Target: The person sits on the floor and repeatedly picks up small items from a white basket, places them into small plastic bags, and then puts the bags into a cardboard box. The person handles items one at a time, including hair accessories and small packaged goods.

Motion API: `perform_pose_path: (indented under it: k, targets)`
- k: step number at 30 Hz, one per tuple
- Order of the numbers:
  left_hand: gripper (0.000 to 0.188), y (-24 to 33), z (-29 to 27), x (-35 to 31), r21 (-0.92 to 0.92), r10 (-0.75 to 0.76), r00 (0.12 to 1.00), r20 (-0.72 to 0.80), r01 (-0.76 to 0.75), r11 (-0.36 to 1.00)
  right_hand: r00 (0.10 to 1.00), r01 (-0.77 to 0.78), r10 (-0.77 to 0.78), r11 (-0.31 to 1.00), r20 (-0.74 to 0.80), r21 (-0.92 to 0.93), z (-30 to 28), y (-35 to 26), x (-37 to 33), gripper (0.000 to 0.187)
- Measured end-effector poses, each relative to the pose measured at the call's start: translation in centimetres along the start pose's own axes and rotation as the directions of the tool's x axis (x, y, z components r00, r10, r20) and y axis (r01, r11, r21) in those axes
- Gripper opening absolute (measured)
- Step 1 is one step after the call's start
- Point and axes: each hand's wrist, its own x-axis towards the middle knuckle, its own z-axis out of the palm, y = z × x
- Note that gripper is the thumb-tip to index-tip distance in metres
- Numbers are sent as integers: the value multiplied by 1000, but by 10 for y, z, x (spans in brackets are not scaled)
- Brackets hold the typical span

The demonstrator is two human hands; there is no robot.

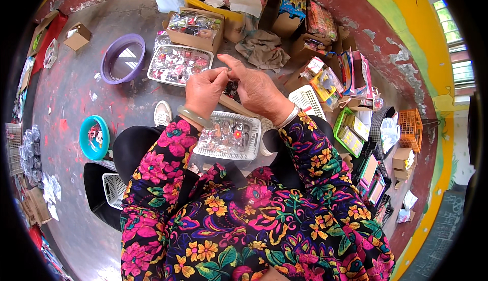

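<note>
My left hand (200, 94) is raised in front of me with its fingers pinched, a pale bangle round the wrist. Against its fingertips meets my right hand (259, 90), thumb and fingers drawn together and index finger extended. Whatever lies between the fingertips is too small to make out. Below the hands, between my legs, a white plastic basket (226, 156) holds several small clear packets with dark and reddish contents. Just beyond my left hand stands another white basket (168, 82), filled with packets of pinkish and red items.
At the left are a purple basin (104, 67) and a teal basin (84, 138) with small items inside. Open cardboard boxes (216, 39) stand at the back, beside a crumpled brown cloth (262, 49). On the right are a green basket (339, 123) and an orange crate (409, 128).
</note>
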Motion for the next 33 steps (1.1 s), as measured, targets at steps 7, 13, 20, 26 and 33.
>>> perform_pose_path:
  k: [7,13,20,26,33]
  targets:
    - [19,-2,1,9,-372,-102,995,1,95,923,987,-69,111,943,-112,326,5,11,-1,68]
    - [19,-2,6,4,-281,-75,997,-3,71,957,983,-146,173,938,-57,315,2,4,-1,68]
    - [21,-17,3,7,-55,-48,999,-6,47,997,997,-20,32,987,-68,159,9,0,-4,69]
    - [18,-9,-4,10,2,-69,997,-45,70,998,933,-43,163,935,-320,352,-6,10,6,41]
    - [19,8,-16,10,-254,-107,994,-12,100,962,937,-345,343,938,-67,-21,5,136,19,26]
